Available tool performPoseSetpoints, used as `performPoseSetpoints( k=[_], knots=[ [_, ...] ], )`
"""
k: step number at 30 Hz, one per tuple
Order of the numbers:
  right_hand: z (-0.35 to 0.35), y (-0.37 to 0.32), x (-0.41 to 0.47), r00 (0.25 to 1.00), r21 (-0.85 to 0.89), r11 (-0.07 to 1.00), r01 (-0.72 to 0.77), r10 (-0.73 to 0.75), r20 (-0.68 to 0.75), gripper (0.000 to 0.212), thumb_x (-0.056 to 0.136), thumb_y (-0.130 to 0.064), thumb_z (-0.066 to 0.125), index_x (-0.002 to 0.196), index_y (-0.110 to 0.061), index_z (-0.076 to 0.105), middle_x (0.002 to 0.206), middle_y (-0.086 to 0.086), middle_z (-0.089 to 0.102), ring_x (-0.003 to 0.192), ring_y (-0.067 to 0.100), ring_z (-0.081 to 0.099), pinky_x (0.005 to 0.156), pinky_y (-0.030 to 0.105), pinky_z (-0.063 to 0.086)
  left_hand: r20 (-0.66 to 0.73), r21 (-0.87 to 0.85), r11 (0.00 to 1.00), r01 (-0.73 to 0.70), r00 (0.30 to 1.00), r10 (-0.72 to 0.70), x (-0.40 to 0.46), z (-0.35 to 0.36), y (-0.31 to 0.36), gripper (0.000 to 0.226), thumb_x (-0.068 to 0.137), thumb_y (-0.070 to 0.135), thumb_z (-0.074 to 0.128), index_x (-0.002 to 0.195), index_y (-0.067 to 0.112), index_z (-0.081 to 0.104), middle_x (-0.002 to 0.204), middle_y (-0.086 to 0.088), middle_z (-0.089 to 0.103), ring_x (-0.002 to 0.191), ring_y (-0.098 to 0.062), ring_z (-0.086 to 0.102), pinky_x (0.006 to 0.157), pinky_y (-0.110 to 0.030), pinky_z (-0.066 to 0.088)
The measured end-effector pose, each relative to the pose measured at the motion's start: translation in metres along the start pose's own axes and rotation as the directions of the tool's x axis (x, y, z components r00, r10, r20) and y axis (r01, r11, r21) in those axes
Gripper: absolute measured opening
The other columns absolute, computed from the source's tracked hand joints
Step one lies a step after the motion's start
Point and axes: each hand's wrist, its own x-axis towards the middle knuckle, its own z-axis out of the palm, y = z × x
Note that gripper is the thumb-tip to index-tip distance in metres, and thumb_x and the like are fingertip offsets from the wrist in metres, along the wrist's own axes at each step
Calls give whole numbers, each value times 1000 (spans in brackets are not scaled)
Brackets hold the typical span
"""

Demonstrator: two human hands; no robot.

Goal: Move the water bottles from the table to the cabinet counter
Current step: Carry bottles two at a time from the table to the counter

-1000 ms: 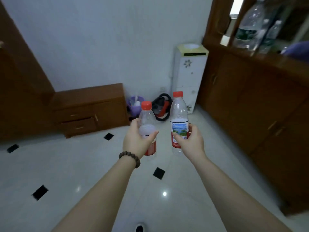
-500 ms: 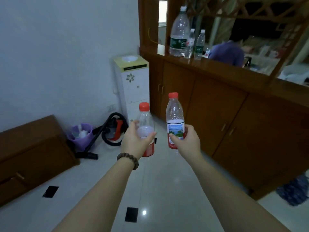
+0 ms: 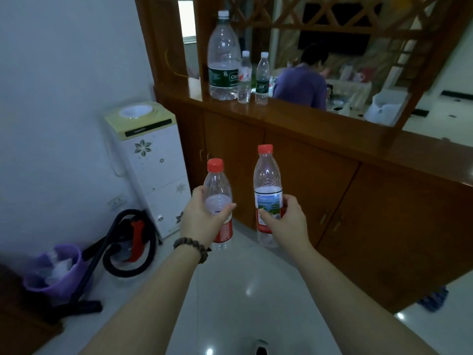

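Two bare forearms reach up from the bottom of the frame toward its centre, each hand carrying a bottle upright in the air over the glossy white tiled floor (image 3: 230,290). The left hand (image 3: 202,221), with a dark beaded bracelet (image 3: 191,245) at the wrist, is wrapped around the middle of a shorter clear plastic bottle with a red cap and red label (image 3: 218,201), thumb across its front. Just right of it, the right hand (image 3: 286,221) is closed around the lower half of a taller clear plastic bottle with a red cap and a landscape-printed label (image 3: 267,185). The two bottles stand near each other without touching.

Across the upper centre and right of the frame runs a polished brown wooden cabinet counter (image 3: 294,119) with doors below and lattice woodwork above. On its left end stand three more bottles close together: a large clear bottle with a dark green label (image 3: 223,60), a small clear bottle with a pale label (image 3: 244,78) and a small clear bottle with a green label (image 3: 262,78).

At centre left, against the white wall, stands a white floor-standing water dispenser with a flower pattern (image 3: 151,160). Lower left of it lie a red and black vacuum cleaner (image 3: 130,239) and a purple waste bin (image 3: 55,270). Beyond the counter opening, a person in a purple top (image 3: 303,85) faces away.
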Motion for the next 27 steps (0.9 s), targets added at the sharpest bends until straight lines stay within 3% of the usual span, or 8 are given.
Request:
performPoseSetpoints(
  k=[4,11,23,27],
  knots=[
    [10,6,87,999,-4,999,37,-37,-28,54,78,-30,74,122,-15,48,121,5,56,101,14,56,76,22,45,-2,6,1000,-23,1000,23,79,34,3,76,69,54,76,130,27,39,131,2,53,113,-23,55,88,-47,54],
    [9,-10,245,996,10,997,74,-74,-43,55,76,-34,75,121,-17,49,119,4,58,108,19,59,89,36,52,-39,-32,998,-61,997,60,225,79,42,76,71,48,77,132,23,40,129,-1,54,113,-24,57,86,-43,55],
    [40,-31,410,994,14,998,54,-52,-91,58,78,-32,75,126,-17,48,121,1,60,108,16,59,82,25,46,-68,-41,985,-168,984,165,402,115,69,75,69,50,78,129,22,42,122,2,59,108,-19,58,80,-32,54],
    [63,-45,459,990,17,998,59,-56,-132,56,78,-34,75,125,-20,48,119,-2,60,108,13,58,83,24,46,-57,-74,972,-222,974,218,470,121,75,80,68,47,80,132,21,39,126,0,58,112,-18,58,86,-36,55]
  ],
)
